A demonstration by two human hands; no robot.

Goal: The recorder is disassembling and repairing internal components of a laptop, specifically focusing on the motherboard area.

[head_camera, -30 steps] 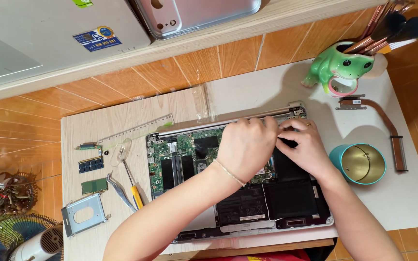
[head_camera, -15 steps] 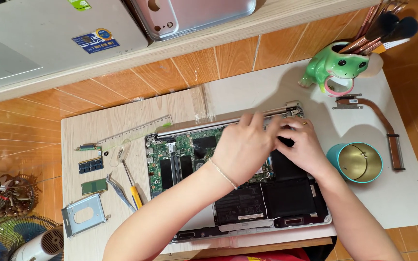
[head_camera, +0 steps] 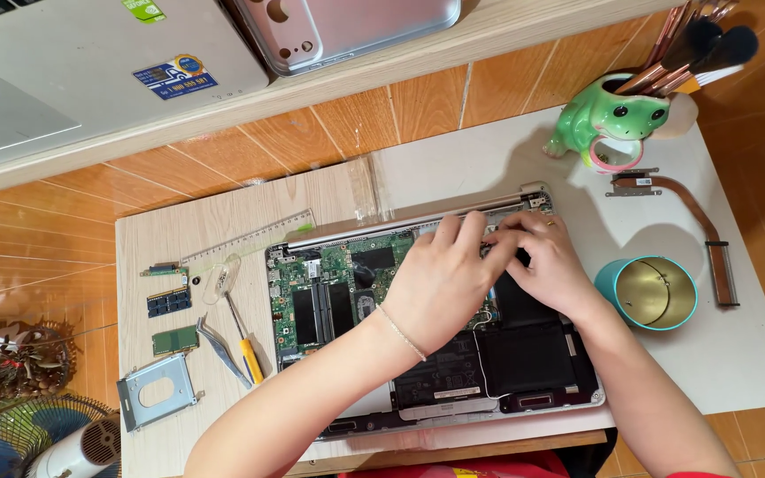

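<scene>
the left hand and the right hand are shown side by side over the upper right part of an opened laptop, fingertips brought together near the hinge edge. whether either grip is clamped on a part cannot be told, since the fingers hide what lies under them. a thin bracelet is worn on the left wrist. the laptop lies base-up in the middle of the bench, its cover off, so that the green circuit board is exposed at the left and the flat black battery at the lower right. the board is judged stiff but fragile, with small light parts, best held by their edges; the battery is judged heavier and not to be bent. to the left of the laptop are laid a clear ruler, tweezers, a yellow-handled screwdriver, small memory modules and a metal drive bracket. to the right stand a teal tin, a copper heat pipe and a green frog-shaped holder filled with brushes.
</scene>
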